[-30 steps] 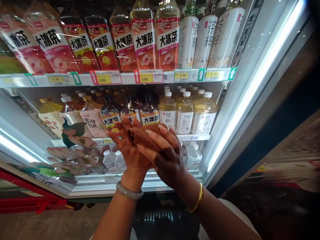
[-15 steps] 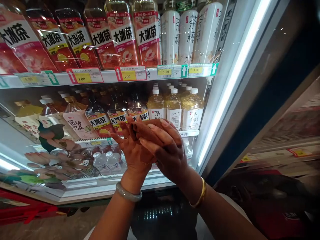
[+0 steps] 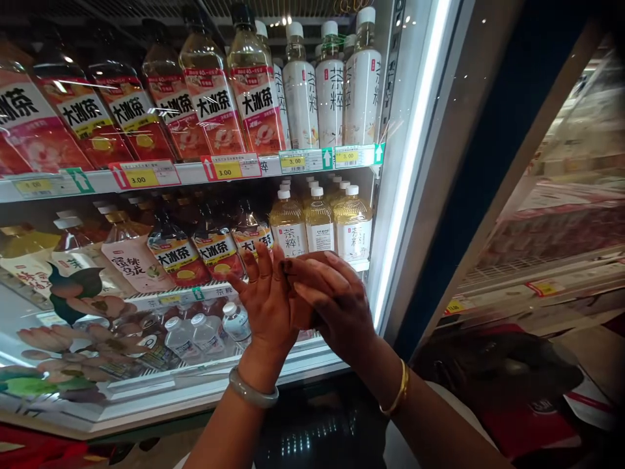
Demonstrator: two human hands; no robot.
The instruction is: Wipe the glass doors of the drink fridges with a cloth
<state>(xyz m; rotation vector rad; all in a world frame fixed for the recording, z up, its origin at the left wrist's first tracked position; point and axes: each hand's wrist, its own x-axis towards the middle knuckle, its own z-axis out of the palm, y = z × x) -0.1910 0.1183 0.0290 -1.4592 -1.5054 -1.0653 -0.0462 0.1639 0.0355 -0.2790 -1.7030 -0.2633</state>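
Observation:
My right hand (image 3: 336,303) is closed on a folded brown cloth (image 3: 303,312), which it presses against the palm side of my left hand (image 3: 267,303). The fingers of my left hand are stretched out and spread. Its thumb is hidden behind the cloth and my right hand. Both hands are in front of a glass-fronted drinks cooler (image 3: 303,365). Beyond my fingertips stand bottles of dark iced tea (image 3: 215,254) and pale yellow tea bottles with white caps (image 3: 319,225).
Large red-labelled tea bottles (image 3: 256,107) and white-labelled bottles (image 3: 305,104) fill the upper shelf, above price tags (image 3: 141,176). Clear bottles (image 3: 180,342) stand low down. A flower decal (image 3: 78,293) covers the glass at left. At right are the cooler's dark frame (image 3: 469,195) and another shelf (image 3: 517,290).
The view has shifted, so the shelves sit farther left and lower. My right hand stays on the cloth, while the left fingers point more upward.

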